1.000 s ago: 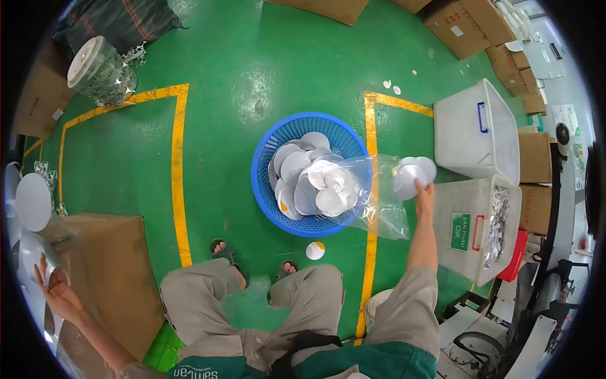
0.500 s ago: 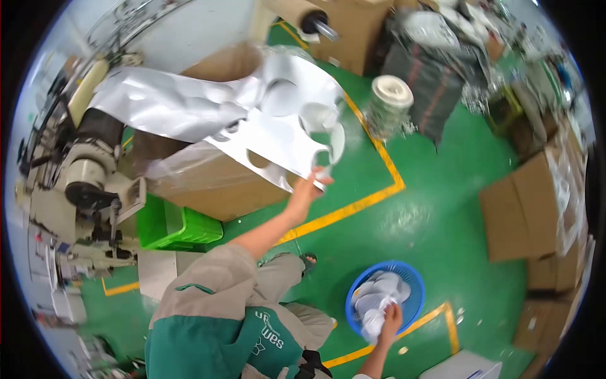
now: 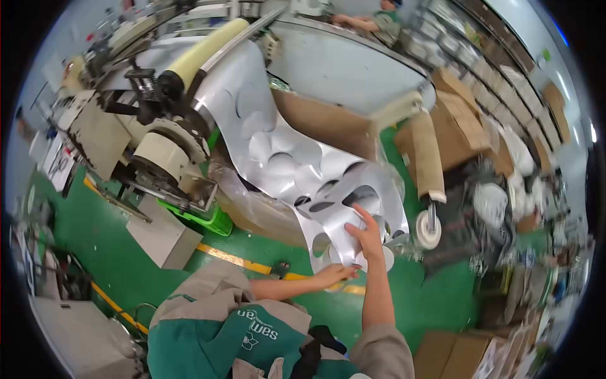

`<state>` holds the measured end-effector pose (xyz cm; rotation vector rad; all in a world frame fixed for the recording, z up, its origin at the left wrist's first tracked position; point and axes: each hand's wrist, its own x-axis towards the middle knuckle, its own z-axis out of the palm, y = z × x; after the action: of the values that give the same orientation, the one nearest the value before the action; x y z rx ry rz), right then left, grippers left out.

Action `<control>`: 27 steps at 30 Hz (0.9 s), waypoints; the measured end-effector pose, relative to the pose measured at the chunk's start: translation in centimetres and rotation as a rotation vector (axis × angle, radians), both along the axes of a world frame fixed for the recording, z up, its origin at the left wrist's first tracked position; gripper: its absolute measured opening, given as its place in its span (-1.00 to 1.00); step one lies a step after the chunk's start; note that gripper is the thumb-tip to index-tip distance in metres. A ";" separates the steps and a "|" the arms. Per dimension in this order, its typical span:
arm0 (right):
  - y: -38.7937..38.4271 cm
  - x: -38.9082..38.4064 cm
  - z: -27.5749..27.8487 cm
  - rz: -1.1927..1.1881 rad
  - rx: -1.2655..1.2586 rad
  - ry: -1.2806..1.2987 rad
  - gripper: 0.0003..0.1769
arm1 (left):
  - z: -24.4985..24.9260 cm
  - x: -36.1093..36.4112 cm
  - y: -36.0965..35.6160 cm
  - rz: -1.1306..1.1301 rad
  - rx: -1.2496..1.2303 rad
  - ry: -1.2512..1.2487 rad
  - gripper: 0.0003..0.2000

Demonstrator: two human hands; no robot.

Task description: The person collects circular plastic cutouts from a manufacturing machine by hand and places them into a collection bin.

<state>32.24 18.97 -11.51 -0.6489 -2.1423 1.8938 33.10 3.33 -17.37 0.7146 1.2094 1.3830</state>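
A long silvery foil sheet point(image 3: 297, 155) punched with round holes runs from the roller machine down toward me. My left hand point(image 3: 338, 275) is closed, pinching the sheet's near lower edge. Just above it, my right hand point(image 3: 367, 235) lies against the sheet with thumb and fingers apart. Round cut pieces hang at several of the holes, and a pale disc point(image 3: 382, 258) shows beside my right wrist. Under the sheet stands a large cardboard box point(image 3: 325, 120) with a plastic liner.
The machine with its yellow roller point(image 3: 205, 54) is at the upper left. A green crate point(image 3: 218, 221) sits beneath it. A brown paper roll point(image 3: 426, 155) and dark sacks point(image 3: 467, 221) stand to the right. A person point(image 3: 382, 25) works at the far table.
My view has swung up toward the machine. My right hand has left the discs in the blue basket and come to the sheet beside my left hand. The basket is out of view.
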 end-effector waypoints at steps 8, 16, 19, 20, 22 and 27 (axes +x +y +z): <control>2.3 -17.2 9.2 0.204 -0.373 0.344 -0.56 | 7.1 -15.4 -3.5 0.816 0.176 0.049 -0.45; 5.1 -31.3 18.0 0.446 -0.617 0.477 -0.59 | 8.4 -23.4 -6.1 1.675 0.176 -0.025 -0.43; 8.8 -33.3 13.4 0.417 -0.353 0.057 -0.43 | 6.4 -24.6 -7.6 1.708 -0.004 -0.025 -0.41; 11.0 -34.7 9.0 0.359 -0.201 -0.144 -0.36 | 7.3 -24.4 -7.7 1.695 -0.022 0.011 -0.42; 14.1 -33.1 3.0 0.312 0.114 -0.193 -0.42 | 6.5 -25.6 -8.2 1.705 -0.001 0.080 -0.38; 14.0 -30.4 -5.4 -0.391 0.872 0.277 -0.62 | 5.7 -32.2 -7.9 1.849 -0.177 0.230 -0.37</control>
<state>1.89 32.97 -16.91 -0.5077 -2.1544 0.6836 0.86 -4.58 -11.69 -0.7453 2.2643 2.5267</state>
